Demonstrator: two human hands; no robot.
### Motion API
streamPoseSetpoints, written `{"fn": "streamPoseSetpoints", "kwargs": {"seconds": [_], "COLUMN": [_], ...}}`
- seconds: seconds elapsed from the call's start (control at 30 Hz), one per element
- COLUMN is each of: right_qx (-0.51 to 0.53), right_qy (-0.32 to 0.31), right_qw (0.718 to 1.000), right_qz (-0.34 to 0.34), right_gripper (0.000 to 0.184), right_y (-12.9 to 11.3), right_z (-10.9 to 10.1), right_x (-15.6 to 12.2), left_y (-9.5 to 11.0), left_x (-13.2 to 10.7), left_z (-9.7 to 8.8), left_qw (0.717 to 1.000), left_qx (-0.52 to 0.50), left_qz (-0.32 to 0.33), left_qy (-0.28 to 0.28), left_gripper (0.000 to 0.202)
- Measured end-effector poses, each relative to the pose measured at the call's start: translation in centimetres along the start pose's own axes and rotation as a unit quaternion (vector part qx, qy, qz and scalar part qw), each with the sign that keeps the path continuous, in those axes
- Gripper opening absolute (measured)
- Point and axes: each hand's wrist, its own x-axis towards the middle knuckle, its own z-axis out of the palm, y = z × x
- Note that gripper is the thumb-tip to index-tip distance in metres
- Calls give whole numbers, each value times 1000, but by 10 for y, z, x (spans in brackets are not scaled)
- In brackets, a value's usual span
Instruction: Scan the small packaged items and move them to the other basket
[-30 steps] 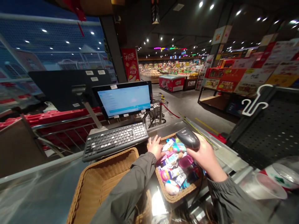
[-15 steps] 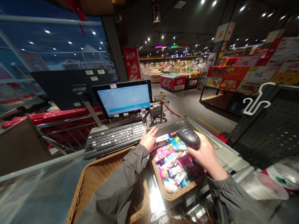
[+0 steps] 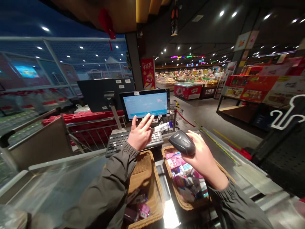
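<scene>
My right hand (image 3: 202, 159) grips a dark handheld barcode scanner (image 3: 182, 142) above a wicker basket (image 3: 183, 203) full of small colourful packets (image 3: 183, 171). Raised over the keyboard (image 3: 133, 140), my left hand (image 3: 140, 133) holds a small white and purple packet (image 3: 163, 127) between its fingertips, with the fingers stretched out. The packet sits just left of the scanner's head, in front of the monitor (image 3: 145, 104). Left of the full basket, a second wicker basket (image 3: 145, 165) holds a few packets at its near end.
A steel checkout counter (image 3: 59, 187) runs left and right of the baskets. Red shopping carts (image 3: 90, 127) stand behind a rail. A black pegboard rack (image 3: 286, 143) with a white hook is at the right. Store aisles and a freezer (image 3: 188, 90) lie beyond.
My left hand lifted out of the full basket with a small packet and rose in front of the monitor. The camera view swung, so both baskets sit nearer the middle. The scanner hand stayed over the basket.
</scene>
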Motion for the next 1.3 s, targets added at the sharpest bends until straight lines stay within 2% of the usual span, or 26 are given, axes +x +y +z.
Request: {"fn": "streamPoseSetpoints", "kwargs": {"seconds": [0.13,0.3,0.43,0.73,1.03,1.17,1.3], "right_qx": [8,-6,-3,-8,-14,-8,1], "right_qy": [-7,-32,-39,-52,-33,-44,-56], "right_qw": [1000,999,999,998,999,999,998], "right_qz": [-19,-22,-29,-32,-31,-21,-16], "right_gripper": [36,37,39,27,32,33,35], "right_y": [-20,-34,-44,-59,-69,-71,-72], "right_z": [7,17,24,34,43,50,57], "right_x": [3,2,1,-3,-6,-11,-18], "left_y": [-12,-24,-33,-45,-54,-55,-54], "left_x": [-13,-30,-41,-56,-75,-90,-117], "left_z": [-15,-24,-28,-35,-36,-37,-31], "left_qw": [1000,999,999,999,999,997,989], "left_qx": [24,29,33,17,10,-4,-30], "left_qz": [-6,-17,-25,-35,-35,-44,-53], "left_qy": [4,-8,-14,-26,-39,-71,-134], "left_gripper": [18,17,15,8,9,10,9]}}
